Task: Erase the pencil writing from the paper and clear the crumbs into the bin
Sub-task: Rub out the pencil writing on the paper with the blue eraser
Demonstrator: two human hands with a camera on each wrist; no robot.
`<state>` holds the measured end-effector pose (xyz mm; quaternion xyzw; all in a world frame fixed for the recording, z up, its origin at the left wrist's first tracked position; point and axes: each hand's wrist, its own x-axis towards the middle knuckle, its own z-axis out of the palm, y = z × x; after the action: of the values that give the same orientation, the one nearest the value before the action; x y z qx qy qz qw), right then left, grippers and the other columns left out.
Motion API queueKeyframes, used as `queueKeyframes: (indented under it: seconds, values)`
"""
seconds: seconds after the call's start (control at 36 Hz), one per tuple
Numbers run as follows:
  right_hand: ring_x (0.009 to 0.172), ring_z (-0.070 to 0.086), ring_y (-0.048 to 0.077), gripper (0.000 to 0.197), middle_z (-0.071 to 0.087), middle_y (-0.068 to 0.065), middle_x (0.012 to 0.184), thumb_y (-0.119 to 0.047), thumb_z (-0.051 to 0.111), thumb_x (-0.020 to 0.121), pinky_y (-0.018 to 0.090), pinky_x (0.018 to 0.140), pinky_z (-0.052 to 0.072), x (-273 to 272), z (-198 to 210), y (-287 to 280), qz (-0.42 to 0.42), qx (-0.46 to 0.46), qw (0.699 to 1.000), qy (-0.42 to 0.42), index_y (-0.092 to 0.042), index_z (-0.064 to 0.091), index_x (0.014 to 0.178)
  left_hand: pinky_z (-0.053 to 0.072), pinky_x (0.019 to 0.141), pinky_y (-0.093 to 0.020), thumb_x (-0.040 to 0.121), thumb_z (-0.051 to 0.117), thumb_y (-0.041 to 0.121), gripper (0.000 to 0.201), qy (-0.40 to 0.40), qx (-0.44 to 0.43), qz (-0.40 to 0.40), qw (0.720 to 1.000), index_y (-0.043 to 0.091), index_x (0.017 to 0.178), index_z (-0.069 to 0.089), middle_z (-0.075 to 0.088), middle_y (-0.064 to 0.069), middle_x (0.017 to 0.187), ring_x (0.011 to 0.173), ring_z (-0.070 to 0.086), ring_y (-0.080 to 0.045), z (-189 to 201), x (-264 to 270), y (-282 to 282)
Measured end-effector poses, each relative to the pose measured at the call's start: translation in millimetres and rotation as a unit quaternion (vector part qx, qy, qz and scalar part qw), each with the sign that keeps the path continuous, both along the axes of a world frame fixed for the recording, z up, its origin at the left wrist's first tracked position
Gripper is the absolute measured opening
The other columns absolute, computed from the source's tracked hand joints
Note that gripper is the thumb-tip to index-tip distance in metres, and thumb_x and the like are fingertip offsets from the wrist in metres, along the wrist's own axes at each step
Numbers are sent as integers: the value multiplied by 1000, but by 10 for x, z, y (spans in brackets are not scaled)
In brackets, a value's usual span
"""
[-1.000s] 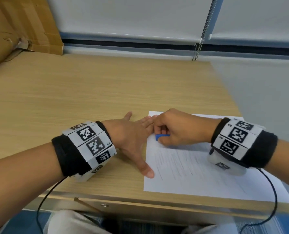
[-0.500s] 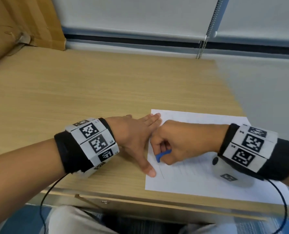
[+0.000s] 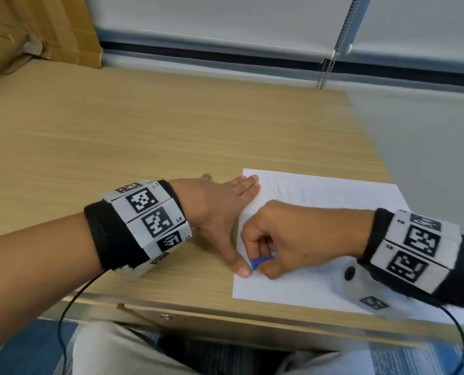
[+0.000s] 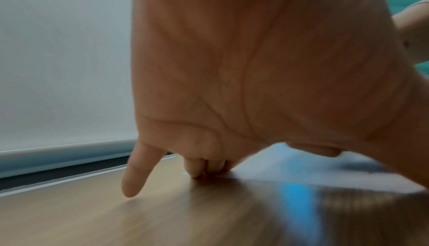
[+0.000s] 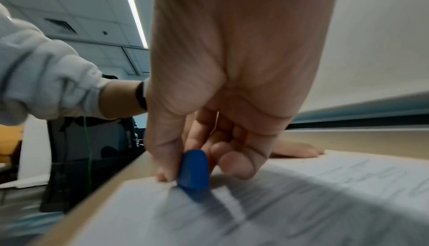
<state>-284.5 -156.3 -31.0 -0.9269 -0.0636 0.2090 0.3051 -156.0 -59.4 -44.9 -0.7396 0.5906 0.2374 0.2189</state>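
A white sheet of paper (image 3: 320,239) lay flat on the wooden counter (image 3: 144,136), filling the lower right of the head view, with faint pencil lines across it. The left hand (image 3: 220,212) was spread flat, fingers straight, across the sheet's left edge: its fingertips (image 3: 248,182) rested on the upper left corner of the paper and its thumb reached down along the same edge. In the left wrist view the fingertips (image 4: 197,169) touched down where wood met paper (image 4: 301,167).

The right hand (image 3: 293,239) was curled into a loose fist at the centre of the frame, pinching a blue eraser (image 3: 260,261) between thumb and fingers. The eraser's tip was just beside the left thumb, near the sheet's left edge. The right wrist view showed the eraser (image 5: 194,169) pressed onto the paper (image 5: 301,195), which was blurred beneath it.

A cardboard box (image 3: 36,31) sat at the upper left, and lowered window blinds (image 3: 225,20) ran along the top.
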Motion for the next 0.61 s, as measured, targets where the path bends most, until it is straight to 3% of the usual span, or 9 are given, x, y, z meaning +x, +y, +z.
queueKeyframes:
  seconds: [0.08,0.17,0.33,0.44,0.5,0.61]
  values:
    - [55,53,3,7,62,-7,67,-9,75,77,10,54,41,-10,27,17,23,8,999,26,-10,69,82,-1,118,-57,52,60,90,152,-7,3,3,1000,16,148,-30,-37,7,154,146,-21,-8,8,-17,-4]
    - [55,54,0,6,57,-14,61,-10,74,78,10,55,42,67,38,-81,-19,1,1000,0,-8,70,83,-2,118,-57,54,61,88,149,5,0,6,1000,18,149,-29,-36,8,154,146,-20,-8,42,-16,13]
    - [57,54,3,6,61,-8,66,-10,75,78,13,56,45,-41,18,-19,1,20,999,42,-8,71,83,-2,118,-58,54,60,89,150,-6,8,8,1000,16,147,-31,-37,8,154,146,-21,-9,46,-32,2]
    - [56,55,0,7,59,-14,60,-15,75,80,13,57,44,56,47,-140,-42,-3,999,16,-19,69,78,-4,118,-57,53,61,89,149,1,2,11,1000,18,149,-29,-36,9,155,146,-19,-8,60,-30,7]
    - [55,55,1,6,60,-12,61,-13,75,79,13,56,44,55,38,-138,-50,0,999,14,-15,69,79,-5,118,-57,54,61,88,149,-1,2,12,1000,18,149,-29,-36,9,154,146,-19,-7,67,-34,12]
    - [56,56,7,8,68,6,71,-12,74,80,14,55,45,-39,19,-41,-6,23,998,56,-7,70,84,-5,118,-58,54,60,89,149,-9,13,11,1000,17,147,-32,-38,9,153,145,-22,-8,68,-44,2]
